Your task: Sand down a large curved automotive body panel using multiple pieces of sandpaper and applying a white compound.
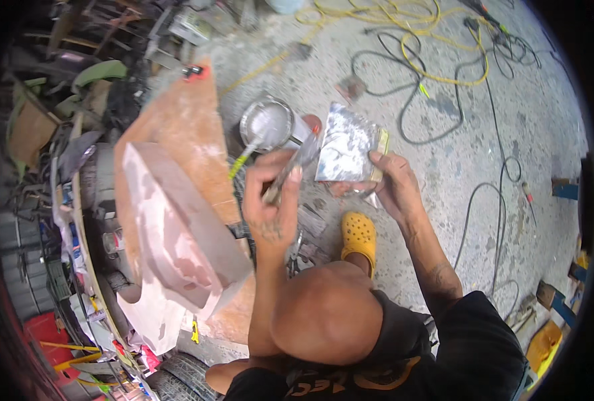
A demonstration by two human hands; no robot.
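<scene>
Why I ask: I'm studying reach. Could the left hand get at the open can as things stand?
Probably yes: the left hand looks near the can, with no barrier showing between, though the tool it grips may hinder it.

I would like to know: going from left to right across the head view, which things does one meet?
Red piece → pinkish shaped panel → left hand, holding a grey flat tool → silvery sheet → right hand, gripping this sheet's edge → red-handled tool → blue piece.
</scene>
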